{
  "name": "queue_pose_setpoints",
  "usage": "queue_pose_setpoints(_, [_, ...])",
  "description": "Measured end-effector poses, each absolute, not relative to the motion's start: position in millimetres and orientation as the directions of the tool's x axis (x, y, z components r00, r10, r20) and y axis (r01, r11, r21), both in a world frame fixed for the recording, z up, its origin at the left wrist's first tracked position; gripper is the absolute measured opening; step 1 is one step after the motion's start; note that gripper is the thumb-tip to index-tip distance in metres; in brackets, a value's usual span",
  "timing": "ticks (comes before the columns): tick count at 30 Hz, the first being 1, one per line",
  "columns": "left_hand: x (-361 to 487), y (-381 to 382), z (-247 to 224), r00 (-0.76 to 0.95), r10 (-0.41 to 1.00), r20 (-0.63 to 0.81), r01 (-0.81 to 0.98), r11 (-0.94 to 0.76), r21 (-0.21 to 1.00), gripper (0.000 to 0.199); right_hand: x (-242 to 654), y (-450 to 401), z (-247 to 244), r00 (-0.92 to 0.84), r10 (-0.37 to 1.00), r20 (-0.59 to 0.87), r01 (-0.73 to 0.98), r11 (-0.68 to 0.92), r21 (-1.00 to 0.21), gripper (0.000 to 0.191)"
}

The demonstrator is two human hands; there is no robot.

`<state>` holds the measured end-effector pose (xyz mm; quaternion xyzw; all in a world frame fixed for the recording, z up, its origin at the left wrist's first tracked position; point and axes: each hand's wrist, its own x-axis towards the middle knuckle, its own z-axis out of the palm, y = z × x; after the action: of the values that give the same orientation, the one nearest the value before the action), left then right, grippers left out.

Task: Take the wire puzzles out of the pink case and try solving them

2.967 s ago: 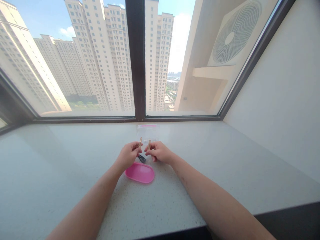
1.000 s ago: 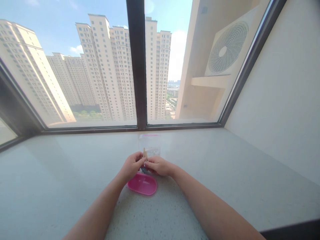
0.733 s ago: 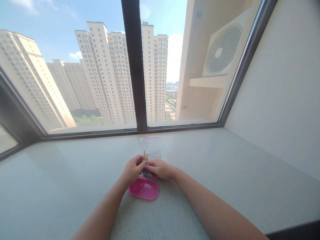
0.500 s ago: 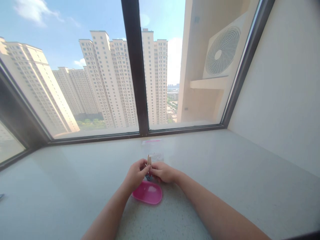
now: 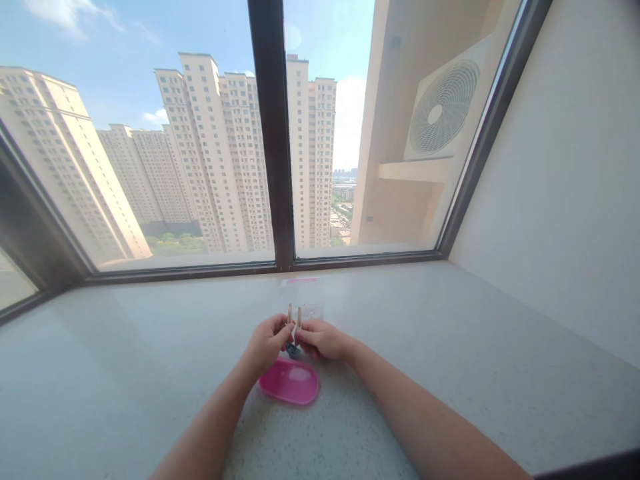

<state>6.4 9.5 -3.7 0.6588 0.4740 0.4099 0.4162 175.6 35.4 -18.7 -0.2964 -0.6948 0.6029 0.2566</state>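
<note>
My left hand [image 5: 270,340] is closed on a thin light-brown stick [image 5: 289,313] that points upward. In my right hand [image 5: 320,339] is a second, similar stick [image 5: 299,317], upright beside the first with a narrow gap between them. A small dark grey-blue item [image 5: 293,350] shows just below my fingertips; what it is cannot be made out. Right below the hands, a pink oval dish [image 5: 293,382] rests on the pale speckled surface. Behind the fingers lies a clear plastic bag [image 5: 313,311] with a pink strip along its top.
The pale sill [image 5: 150,373] runs up to a dark window frame [image 5: 240,269]. A white wall [image 5: 565,173] rises at the right. Outside the glass are tall buildings and an air-conditioner unit. A dark edge crosses the bottom right corner.
The two sticks, close together before, now stand slightly apart, and my hands have separated a little. The whole view has shifted slightly.
</note>
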Motion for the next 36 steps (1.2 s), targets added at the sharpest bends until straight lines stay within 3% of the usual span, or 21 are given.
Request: queue_pose_setpoints(36, [5.8, 9.0, 3.1, 0.169, 0.98, 0.106, 0.226, -0.144, 0.963, 0.021, 176.3, 37.8, -24.0, -0.654, 0.756, -0.008, 0.088, 0.067, -0.994, 0.021])
